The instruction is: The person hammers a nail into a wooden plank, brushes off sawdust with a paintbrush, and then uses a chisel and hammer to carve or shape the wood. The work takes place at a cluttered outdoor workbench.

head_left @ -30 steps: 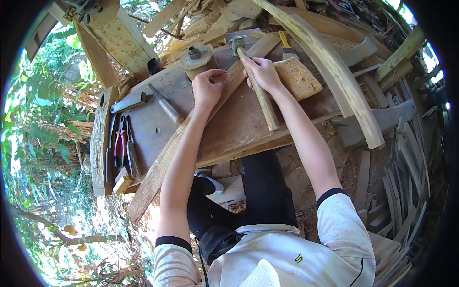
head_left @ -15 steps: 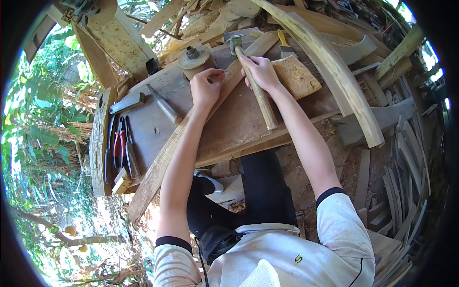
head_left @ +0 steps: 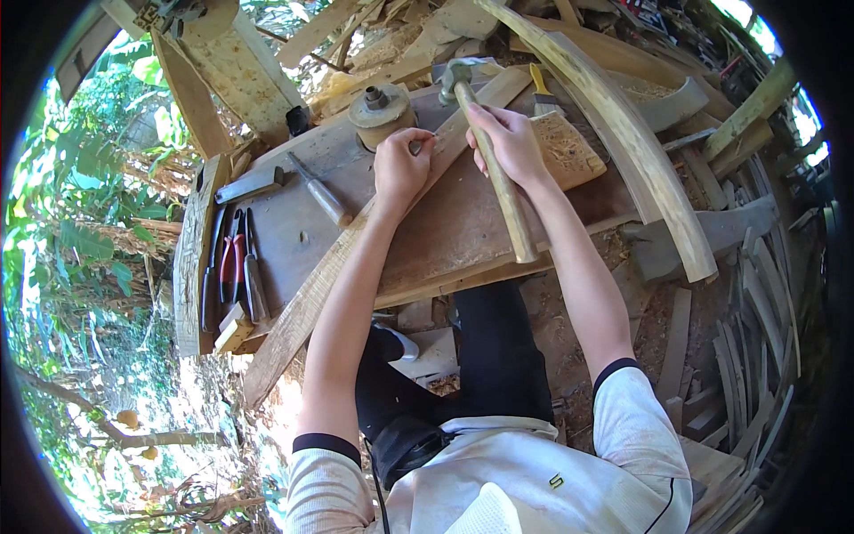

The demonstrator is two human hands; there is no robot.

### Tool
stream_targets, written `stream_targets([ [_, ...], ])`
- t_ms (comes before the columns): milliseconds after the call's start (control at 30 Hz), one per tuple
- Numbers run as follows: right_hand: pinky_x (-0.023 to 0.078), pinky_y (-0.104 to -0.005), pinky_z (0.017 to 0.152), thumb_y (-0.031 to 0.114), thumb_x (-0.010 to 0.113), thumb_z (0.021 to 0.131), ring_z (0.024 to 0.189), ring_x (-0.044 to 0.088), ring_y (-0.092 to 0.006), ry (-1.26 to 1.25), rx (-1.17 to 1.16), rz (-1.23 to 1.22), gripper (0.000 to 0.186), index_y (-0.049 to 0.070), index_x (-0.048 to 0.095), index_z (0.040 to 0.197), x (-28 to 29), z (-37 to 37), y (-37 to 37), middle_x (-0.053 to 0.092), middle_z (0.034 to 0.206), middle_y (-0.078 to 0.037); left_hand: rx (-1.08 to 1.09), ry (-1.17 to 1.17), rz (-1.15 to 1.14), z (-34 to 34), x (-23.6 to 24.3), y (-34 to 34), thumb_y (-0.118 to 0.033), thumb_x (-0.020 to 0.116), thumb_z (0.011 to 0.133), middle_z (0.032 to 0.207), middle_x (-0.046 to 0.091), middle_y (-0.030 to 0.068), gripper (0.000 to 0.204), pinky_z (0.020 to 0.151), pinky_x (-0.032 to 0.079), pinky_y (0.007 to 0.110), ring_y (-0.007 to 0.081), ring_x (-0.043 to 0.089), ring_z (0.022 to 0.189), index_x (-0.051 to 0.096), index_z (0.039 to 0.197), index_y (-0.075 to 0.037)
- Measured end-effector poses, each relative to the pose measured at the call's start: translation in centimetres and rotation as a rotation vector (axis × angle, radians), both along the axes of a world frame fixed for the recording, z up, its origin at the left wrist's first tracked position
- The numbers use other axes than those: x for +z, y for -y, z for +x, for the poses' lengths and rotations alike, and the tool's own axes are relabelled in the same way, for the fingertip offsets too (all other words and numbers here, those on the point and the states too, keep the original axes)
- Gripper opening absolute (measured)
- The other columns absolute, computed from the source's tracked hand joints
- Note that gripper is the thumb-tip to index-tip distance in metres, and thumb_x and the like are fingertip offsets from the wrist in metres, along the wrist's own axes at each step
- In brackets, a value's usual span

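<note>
My left hand (head_left: 402, 165) is closed in a pinch over a long wooden plank (head_left: 311, 294) lying diagonally across the workbench (head_left: 294, 214); what its fingers hold is too small to make out. My right hand (head_left: 507, 147) grips a hammer (head_left: 507, 209) by its wooden handle, head away from me, above the plank. Just beyond my left hand sits a round tan block (head_left: 382, 114) with a metal fitting on top. A chisel (head_left: 325, 198) lies left of that hand. Right of the hammer are a thick wooden slab (head_left: 578, 156) and a yellow-handled brush (head_left: 541, 84).
Red-handled pliers (head_left: 233, 258) and other hand tools lie at the bench's left end, below a metal block (head_left: 249, 185). A long curved pale timber (head_left: 654, 160) crosses the right side. Wood offcuts (head_left: 747, 320) pile at the right and back. Foliage (head_left: 98, 178) is at the left.
The hammer in my right hand has shifted slightly right and toward me. My left hand keeps its pinch. The whole view has also shifted a little.
</note>
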State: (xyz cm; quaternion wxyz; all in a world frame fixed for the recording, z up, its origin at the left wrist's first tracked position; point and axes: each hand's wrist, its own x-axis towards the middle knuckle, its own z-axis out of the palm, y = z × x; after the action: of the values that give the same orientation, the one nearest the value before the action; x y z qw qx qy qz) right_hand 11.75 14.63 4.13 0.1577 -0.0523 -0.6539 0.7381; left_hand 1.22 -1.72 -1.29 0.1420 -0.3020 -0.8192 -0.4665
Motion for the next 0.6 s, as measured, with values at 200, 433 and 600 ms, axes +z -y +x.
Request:
stream_targets([
  [200, 0.043, -0.0270, 0.042, 0.037, 0.058, 0.105, 0.047, 0.057, -0.0121, 0.115, 0.112, 0.086, 0.036, 0.002, 0.065, 0.098, 0.9, 1.6, 1.0, 0.060, 0.072, -0.004, -0.011, 0.025, 0.022, 0.0, 0.0, -0.2, -0.020, 0.079, 0.085, 0.076, 0.074, 0.0122, 0.017, 0.060, 0.051, 0.034, 0.0179, 0.064, 0.058, 0.080, 0.095, -0.005],
  [433, 0.042, -0.0258, 0.041, 0.038, 0.056, 0.106, 0.046, 0.055, -0.0108, 0.108, 0.068, 0.069, 0.037, 0.002, 0.066, 0.101, 0.9, 2.1, 1.7, 0.059, 0.072, -0.003, -0.006, -0.005, 0.014, 0.1, 0.1, -0.4, -0.019, 0.079, 0.085, 0.082, 0.076, 0.0122, 0.017, 0.062, 0.052, 0.034, 0.0185, 0.064, 0.061, 0.080, 0.095, -0.005],
  [600, 0.043, -0.0271, 0.041, 0.035, 0.056, 0.106, 0.046, 0.056, -0.0116, 0.099, 0.095, 0.100, 0.037, 0.000, 0.066, 0.102, 0.5, 2.5, 2.2, 0.059, 0.070, -0.003, -0.037, -0.014, 0.032, 0.2, 0.0, 0.0, -0.018, 0.078, 0.085, 0.084, 0.076, 0.0129, 0.017, 0.063, 0.052, 0.035, 0.0195, 0.064, 0.061, 0.080, 0.096, -0.005],
])
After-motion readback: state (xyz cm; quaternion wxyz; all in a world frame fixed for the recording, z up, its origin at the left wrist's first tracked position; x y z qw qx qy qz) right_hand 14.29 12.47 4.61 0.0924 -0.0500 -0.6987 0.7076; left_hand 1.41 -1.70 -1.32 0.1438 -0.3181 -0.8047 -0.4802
